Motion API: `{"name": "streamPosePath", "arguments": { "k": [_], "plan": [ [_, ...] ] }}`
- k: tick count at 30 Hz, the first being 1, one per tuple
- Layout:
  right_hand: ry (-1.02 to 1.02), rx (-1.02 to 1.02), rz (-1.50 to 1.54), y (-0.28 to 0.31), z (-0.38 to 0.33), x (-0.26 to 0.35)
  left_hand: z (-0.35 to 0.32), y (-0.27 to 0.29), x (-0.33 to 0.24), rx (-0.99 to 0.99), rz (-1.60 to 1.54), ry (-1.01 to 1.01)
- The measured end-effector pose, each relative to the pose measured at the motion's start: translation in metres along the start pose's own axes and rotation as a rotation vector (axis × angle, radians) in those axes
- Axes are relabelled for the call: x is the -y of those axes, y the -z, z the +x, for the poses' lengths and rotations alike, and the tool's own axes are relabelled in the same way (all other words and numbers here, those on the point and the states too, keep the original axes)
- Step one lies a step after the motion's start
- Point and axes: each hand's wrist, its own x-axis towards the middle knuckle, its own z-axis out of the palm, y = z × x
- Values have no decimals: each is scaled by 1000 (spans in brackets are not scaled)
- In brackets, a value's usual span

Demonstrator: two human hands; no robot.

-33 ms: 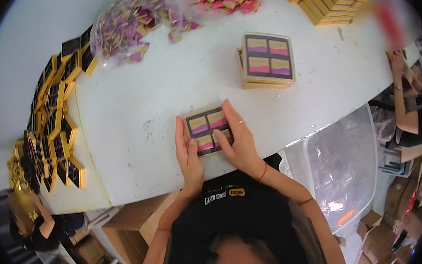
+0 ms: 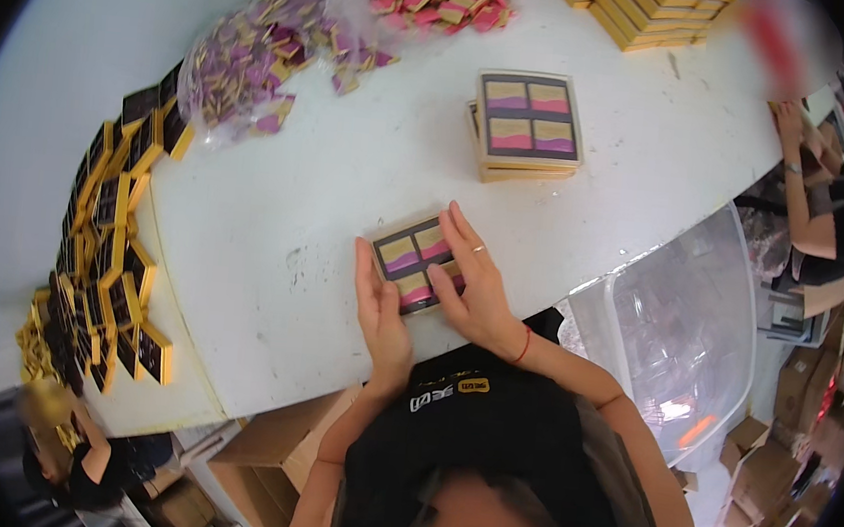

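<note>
A flat black-framed box (image 2: 410,258) with four compartments of pink, purple and gold wrapped sweets lies near the front edge of the white table (image 2: 328,185). My left hand (image 2: 378,310) presses flat against the box's left side, fingers straight. My right hand (image 2: 475,283) lies over its right side, covering part of the lid. The box is held between both hands.
A stack of similar filled boxes (image 2: 528,122) stands further back. Clear bags of purple sweets (image 2: 248,68) and pink sweets (image 2: 445,0) lie at the far edge. Black and gold boxes (image 2: 112,246) line the left side. A clear plastic bin (image 2: 677,326) stands at right, another person (image 2: 819,198) beyond.
</note>
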Motion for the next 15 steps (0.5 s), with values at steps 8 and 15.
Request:
{"name": "streamPosePath", "arguments": {
  "k": [8, 15],
  "plan": [
    [289, -375, -76, 82, 70, 59, 63, -87, -93, 356, -174, -247],
    [53, -420, 105, 110, 84, 2, 123, -113, -31, 307, -278, 132]
  ]
}}
